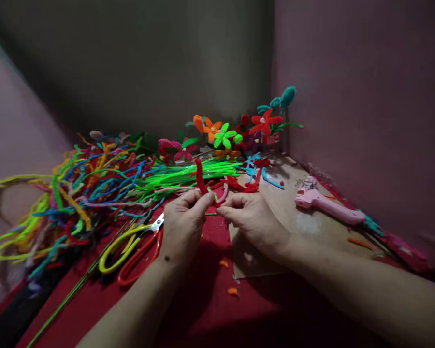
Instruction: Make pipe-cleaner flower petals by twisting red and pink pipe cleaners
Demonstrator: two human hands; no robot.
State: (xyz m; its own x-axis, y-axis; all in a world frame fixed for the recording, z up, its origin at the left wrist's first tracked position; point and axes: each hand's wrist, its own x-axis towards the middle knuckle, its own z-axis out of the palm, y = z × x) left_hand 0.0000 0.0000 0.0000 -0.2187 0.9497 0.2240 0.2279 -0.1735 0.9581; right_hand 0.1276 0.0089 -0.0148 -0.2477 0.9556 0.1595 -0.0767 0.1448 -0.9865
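My left hand (186, 217) pinches a red pipe cleaner (200, 176) between thumb and forefinger; one end of it stands up above the fingers. A short bit of green and a pale pink pipe cleaner (223, 192) show just beside the thumb. Close on the right, my right hand (252, 217) is closed in a pinch at the lower end of this piece, its fingertips partly hiding what they grip. Scissors (125, 251) with one yellow and one red handle lie left of my left hand.
A tangled heap of coloured pipe cleaners (83, 188) spreads at the left, beside a bundle of green ones (188, 174). Pipe-cleaner flowers (224, 136) stand at the back. A pink glue gun (328, 205) rests on cardboard (308, 227) at the right. Walls close in behind.
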